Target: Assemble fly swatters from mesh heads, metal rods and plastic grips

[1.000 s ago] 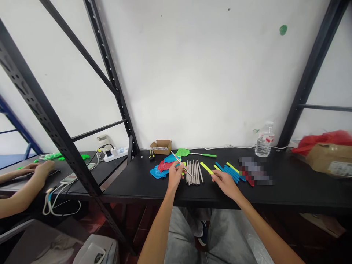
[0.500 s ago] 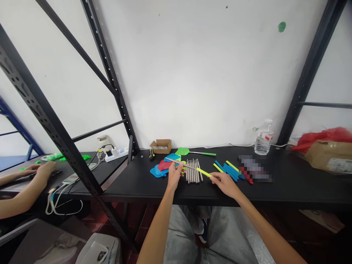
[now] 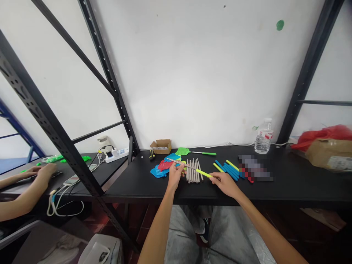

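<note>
My left hand (image 3: 175,176) is closed on a thin metal rod (image 3: 190,167) that slants across the table. My right hand (image 3: 224,183) pinches the near end of a yellow tube-shaped handle (image 3: 203,173). Rod and handle meet end to end, in one line; how deep the rod sits inside is hidden. Below them lies a row of several metal rods (image 3: 197,176). Fly swatter heads (image 3: 165,165) in blue, red and yellow are piled beyond my left hand. To the right are several blue handles (image 3: 231,172) and a few yellow ones (image 3: 218,167).
A whole green fly swatter (image 3: 203,153) lies behind the rods. Near the wall stand an open cardboard box (image 3: 161,146) and a water bottle (image 3: 264,137). A blurred patch (image 3: 254,168) lies right of the handles. On the left, another person's hands (image 3: 45,171) work beyond a black post (image 3: 59,128).
The view has shifted slightly. Both hands keep their hold on the rod and the yellow handle, with hardly any movement between them.
</note>
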`<state>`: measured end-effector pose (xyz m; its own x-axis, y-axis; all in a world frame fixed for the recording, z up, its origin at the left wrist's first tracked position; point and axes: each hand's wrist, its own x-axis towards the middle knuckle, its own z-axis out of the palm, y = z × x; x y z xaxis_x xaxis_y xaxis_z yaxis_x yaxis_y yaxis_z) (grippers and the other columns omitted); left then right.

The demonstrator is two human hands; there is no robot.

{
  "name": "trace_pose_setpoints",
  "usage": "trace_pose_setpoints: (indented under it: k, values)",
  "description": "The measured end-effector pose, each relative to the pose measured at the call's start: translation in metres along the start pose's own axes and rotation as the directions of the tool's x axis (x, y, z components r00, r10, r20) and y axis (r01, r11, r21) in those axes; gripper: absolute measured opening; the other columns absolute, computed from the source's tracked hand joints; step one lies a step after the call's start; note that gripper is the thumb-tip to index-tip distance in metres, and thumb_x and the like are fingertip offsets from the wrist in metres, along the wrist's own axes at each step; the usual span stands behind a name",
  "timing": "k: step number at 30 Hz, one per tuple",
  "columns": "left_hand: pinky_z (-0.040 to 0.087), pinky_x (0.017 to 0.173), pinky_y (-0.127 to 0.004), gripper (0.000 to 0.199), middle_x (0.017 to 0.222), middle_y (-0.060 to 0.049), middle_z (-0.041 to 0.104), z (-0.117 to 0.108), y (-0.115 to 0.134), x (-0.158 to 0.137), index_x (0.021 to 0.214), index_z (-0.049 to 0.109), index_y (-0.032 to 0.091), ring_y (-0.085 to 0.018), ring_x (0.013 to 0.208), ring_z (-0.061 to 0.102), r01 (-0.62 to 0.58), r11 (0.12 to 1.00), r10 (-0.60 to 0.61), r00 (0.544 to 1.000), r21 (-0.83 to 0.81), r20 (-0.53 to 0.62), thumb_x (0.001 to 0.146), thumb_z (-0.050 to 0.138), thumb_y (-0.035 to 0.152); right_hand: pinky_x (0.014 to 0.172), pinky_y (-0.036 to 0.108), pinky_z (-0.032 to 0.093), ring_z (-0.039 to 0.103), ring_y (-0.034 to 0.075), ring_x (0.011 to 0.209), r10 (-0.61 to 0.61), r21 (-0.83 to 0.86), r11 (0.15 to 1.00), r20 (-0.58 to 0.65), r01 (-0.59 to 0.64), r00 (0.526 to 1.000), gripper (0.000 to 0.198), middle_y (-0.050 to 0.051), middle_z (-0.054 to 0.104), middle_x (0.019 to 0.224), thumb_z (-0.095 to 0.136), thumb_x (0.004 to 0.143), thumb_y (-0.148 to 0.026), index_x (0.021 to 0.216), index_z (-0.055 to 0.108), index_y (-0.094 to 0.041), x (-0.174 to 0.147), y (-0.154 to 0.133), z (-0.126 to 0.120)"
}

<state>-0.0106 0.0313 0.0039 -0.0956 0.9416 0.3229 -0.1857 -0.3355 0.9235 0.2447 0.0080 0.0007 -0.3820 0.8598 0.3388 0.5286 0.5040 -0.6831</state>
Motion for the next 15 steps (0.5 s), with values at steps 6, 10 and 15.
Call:
trace_pose_setpoints:
  k: [6,10,15]
  values:
    - [0.040,0.045,-0.019,0.047,0.087,-0.008,0.072,0.0001,0.0017,-0.0006,0.096,0.046,0.018,-0.010,0.053,0.060,0.019,1.000,-0.019,1.000,0.009,0.001,0.074,0.071,0.052,0.058,0.027,0.039,0.059,0.018,0.061,0.024,0.017,1.000,0.016,-0.024,1.000,0.037,0.004,0.069,0.073,0.046,0.090,-0.040,0.103,0.072,-0.018,0.0004,0.0005,0.0003]
    - [0.041,0.046,-0.020,0.047,0.086,-0.008,0.072,0.0004,0.0032,-0.0017,0.096,0.046,0.019,-0.012,0.053,0.062,0.035,0.999,-0.036,0.999,0.037,0.026,0.074,0.070,0.053,0.058,0.027,0.040,0.059,0.018,0.061,0.019,0.023,1.000,0.010,-0.020,1.000,0.037,0.003,0.069,0.072,0.046,0.090,-0.039,0.103,0.073,-0.018,0.0001,0.0005,0.0001]
    - [0.041,0.046,-0.020,0.050,0.080,-0.006,0.071,0.0022,0.0021,-0.0012,0.097,0.050,0.018,-0.013,0.053,0.063,0.055,0.995,-0.061,0.996,0.081,0.070,0.071,0.072,0.054,0.057,0.027,0.039,0.058,0.018,0.060,0.006,0.006,1.000,0.005,-0.006,1.000,0.036,0.003,0.069,0.071,0.047,0.089,-0.039,0.102,0.073,-0.019,-0.0004,0.0010,0.0001]
